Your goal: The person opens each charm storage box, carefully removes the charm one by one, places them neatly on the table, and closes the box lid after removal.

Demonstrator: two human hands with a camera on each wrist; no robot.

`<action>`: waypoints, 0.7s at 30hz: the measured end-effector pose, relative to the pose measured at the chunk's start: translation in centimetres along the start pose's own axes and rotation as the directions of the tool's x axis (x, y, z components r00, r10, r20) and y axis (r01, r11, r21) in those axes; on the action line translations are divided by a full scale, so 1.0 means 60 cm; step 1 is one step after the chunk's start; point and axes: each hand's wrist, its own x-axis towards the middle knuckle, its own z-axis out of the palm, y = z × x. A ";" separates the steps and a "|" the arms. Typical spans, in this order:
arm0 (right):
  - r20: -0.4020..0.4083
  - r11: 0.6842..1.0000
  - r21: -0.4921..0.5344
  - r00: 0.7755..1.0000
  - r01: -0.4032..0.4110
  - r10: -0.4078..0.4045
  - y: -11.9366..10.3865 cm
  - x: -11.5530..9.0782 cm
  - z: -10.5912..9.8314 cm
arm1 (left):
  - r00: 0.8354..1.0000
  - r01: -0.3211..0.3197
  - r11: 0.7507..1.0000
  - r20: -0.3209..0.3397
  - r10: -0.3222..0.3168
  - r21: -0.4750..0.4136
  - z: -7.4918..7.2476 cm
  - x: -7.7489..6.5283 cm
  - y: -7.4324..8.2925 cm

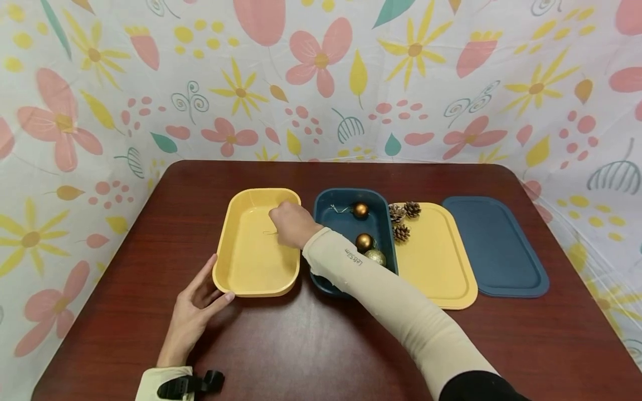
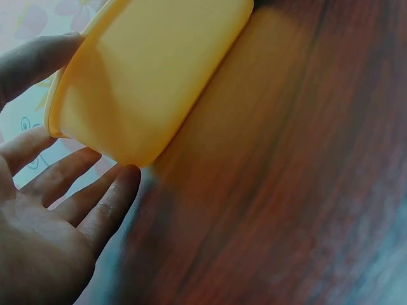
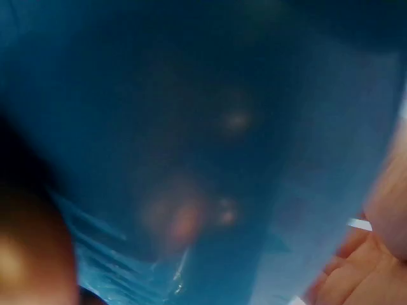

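Flowered cloth [image 1: 321,128] backs the counter [image 1: 301,351]. Left hand [image 1: 193,312], outstretched, touches the rectangular yellow plastic bin [image 1: 246,239]; right hand [image 1: 295,224], curled above it, grip unclear. Round bronze baubles [image 1: 364,241] inside the navy plastic bin [image 1: 328,225] look light, slippery: cup their sides.

The right sleeve [image 1: 391,301] is cream with dark lettering [image 1: 353,257] and meets black fabric [image 1: 478,387]; the left sleeve [image 1: 149,385], also cream, bears a black strap [image 1: 174,387].
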 end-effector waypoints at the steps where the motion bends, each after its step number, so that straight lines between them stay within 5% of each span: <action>1: 0.005 1.000 -0.002 1.000 -0.003 0.003 0.000 -0.001 0.001 | 1.000 0.003 1.000 0.001 -0.003 -0.004 0.000 0.000 0.000; 11: 0.057 0.998 -0.058 0.998 -0.031 0.034 -0.007 -0.002 0.010 | 1.000 0.007 1.000 -0.006 -0.008 -0.008 0.001 -0.001 0.001; 21: 0.071 0.993 -0.117 0.997 0.023 -0.015 -0.007 -0.003 0.024 | 1.000 0.013 1.000 -0.010 -0.013 0.003 0.000 -0.001 0.001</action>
